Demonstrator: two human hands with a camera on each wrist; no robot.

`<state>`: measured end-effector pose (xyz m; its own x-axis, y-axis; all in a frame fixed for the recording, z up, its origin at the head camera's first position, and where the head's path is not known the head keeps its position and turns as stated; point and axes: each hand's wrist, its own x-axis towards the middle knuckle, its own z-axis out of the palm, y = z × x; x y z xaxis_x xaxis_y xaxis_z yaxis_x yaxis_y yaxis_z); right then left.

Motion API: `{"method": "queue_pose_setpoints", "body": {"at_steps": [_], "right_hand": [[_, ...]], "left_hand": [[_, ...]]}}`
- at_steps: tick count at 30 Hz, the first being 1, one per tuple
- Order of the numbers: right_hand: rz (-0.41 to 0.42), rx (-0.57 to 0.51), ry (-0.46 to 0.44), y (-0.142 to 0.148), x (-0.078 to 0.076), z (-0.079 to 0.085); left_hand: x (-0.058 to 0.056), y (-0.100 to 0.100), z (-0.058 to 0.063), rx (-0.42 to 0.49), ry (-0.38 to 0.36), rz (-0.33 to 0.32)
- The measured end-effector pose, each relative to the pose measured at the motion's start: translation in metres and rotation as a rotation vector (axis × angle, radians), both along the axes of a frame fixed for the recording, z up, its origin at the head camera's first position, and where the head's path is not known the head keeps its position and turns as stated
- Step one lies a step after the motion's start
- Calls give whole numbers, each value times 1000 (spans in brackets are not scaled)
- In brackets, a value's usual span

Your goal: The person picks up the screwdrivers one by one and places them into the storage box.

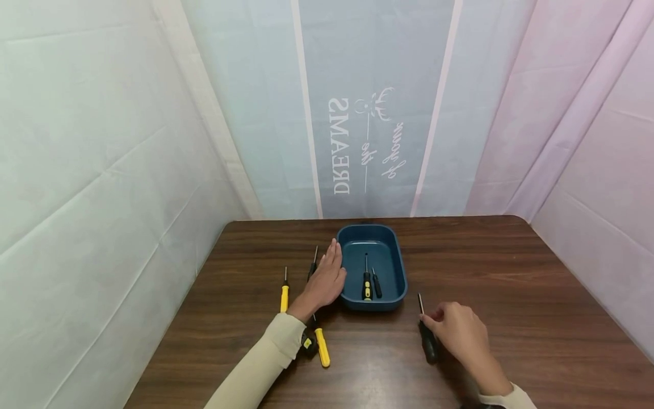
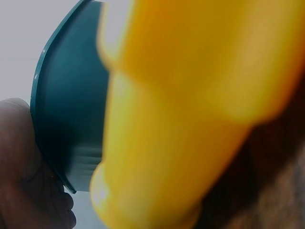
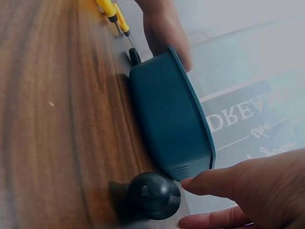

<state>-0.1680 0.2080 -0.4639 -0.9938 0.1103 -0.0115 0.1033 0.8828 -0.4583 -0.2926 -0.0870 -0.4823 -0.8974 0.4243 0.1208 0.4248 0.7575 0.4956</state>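
My right hand (image 1: 460, 329) pinches the front of a dark-handled screwdriver (image 1: 428, 343) between thumb and fingers. Its metal shaft points toward the back of the table, and the rounded handle end (image 3: 151, 195) shows close up in the right wrist view. Straight fingers of my left hand (image 1: 324, 278) rest along the left rim of a blue tray (image 1: 402, 272). Inside the tray lie a black-and-yellow screwdriver (image 1: 367, 287) and a small black screwdriver (image 1: 377, 284). A blurred yellow handle (image 2: 167, 129) fills much of the left wrist view.
Around my left forearm lie a yellow screwdriver (image 1: 284, 298), another yellow-handled screwdriver (image 1: 322, 347), a black tool with a yellow label (image 1: 309, 344) and a partly covered black screwdriver (image 1: 313, 267). Curtains (image 1: 240, 113) hang beyond the wooden table (image 1: 511, 272).
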Motion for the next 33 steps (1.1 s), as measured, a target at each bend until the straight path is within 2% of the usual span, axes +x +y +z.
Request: {"method": "queue_pose_setpoints", "body": {"at_steps": [8, 18, 33], "right_hand": [[-9, -30, -4, -1, 5, -3], [12, -69, 83, 3, 13, -10], [24, -76, 75, -1, 20, -14]], "left_hand": [[-2, -1, 0, 5, 2, 3], [-1, -1, -1, 11, -8, 3], [-2, 0, 0, 5, -5, 1]]}}
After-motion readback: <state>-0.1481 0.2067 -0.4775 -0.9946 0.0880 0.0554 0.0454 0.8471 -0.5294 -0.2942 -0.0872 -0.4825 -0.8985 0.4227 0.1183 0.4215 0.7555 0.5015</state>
